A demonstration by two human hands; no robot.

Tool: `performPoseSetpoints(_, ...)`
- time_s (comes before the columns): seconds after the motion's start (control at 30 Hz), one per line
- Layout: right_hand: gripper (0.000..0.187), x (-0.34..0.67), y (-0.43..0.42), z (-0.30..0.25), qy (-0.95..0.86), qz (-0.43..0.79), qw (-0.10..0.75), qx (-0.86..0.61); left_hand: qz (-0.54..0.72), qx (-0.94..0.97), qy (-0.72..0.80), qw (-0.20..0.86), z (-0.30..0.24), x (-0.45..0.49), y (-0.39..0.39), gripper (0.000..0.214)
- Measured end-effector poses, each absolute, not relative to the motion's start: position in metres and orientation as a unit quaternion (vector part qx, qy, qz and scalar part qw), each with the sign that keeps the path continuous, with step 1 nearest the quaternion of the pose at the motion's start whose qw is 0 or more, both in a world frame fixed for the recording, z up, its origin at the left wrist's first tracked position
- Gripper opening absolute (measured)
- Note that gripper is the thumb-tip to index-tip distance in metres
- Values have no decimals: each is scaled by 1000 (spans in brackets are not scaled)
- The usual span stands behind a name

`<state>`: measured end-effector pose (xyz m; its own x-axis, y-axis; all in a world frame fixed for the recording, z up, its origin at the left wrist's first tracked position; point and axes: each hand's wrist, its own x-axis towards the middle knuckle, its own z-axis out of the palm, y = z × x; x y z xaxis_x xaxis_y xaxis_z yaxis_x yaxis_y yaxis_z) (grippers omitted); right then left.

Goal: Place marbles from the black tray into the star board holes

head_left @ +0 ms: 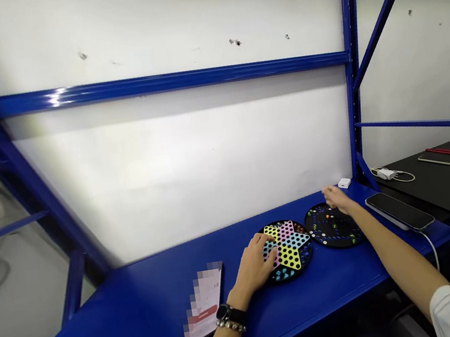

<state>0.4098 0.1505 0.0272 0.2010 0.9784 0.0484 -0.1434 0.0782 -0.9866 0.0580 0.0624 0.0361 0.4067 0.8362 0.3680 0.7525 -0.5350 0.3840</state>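
The left hand (pixel 252 263) is lying with spread fingers on a round black Chinese checkers board with a rainbow star (pixel 290 249), perhaps steadying it. The right hand (pixel 338 200) is hovering, fingers loose and open, above a second round black board with blue holes and small marbles (pixel 333 226). Both boards are sitting on a blue metal shelf (pixel 117 325), between a pixelated paper leaflet (pixel 203 307) and a black smartphone (pixel 398 211).
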Motion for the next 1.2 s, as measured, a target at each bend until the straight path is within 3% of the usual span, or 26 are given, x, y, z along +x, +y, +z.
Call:
performPoseSetpoints(0.17,22,433,125,53,-336,575,675,-317,261,831,483,86,37,59,62,23)
performPoseSetpoints(0.23,24,439,115,50,-336,569,672,-334,259,832,483,87,37,59,61,23)
performPoseSetpoints(0.4,36,458,91,27,-536,372,521,-551,264,834,478,86,37,60,60,21)
performPoseSetpoints(0.53,40,479,66,18,-651,184,385,-628,262,834,478,81,35,60,61,22)
performPoseSetpoints(0.73,24,482,35,4,-665,156,302,-665,255,831,489,75,34,60,63,21)
performPoseSetpoints(1.03,27,480,25,-8,-692,125,327,-632,247,787,565,-5,34,57,67,28)
performPoseSetpoints(1.2,29,446,33,11,-672,147,402,-605,185,791,584,0,31,53,70,38)
